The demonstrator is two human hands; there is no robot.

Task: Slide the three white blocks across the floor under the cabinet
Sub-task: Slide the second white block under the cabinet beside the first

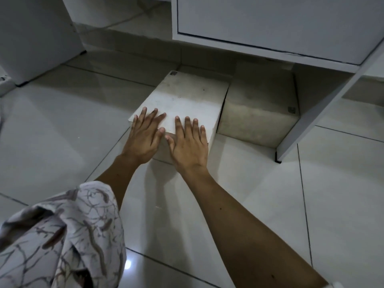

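Note:
A white block (187,94) lies on the tiled floor with its far end under the white cabinet (270,21). My left hand (145,136) and my right hand (188,143) press flat on its near top edge, fingers spread, palms over the near face. Touching its right side sits a second white block (259,113), in shadow beneath the cabinet, with a small dark sticker at its near right corner. A third block is not visible.
The cabinet's slanted white leg (320,113) stands on the floor right of the second block. A white appliance or unit (37,38) stands at the far left. My patterned sleeve (62,235) fills the lower left. Glossy floor tiles (62,125) surround the blocks.

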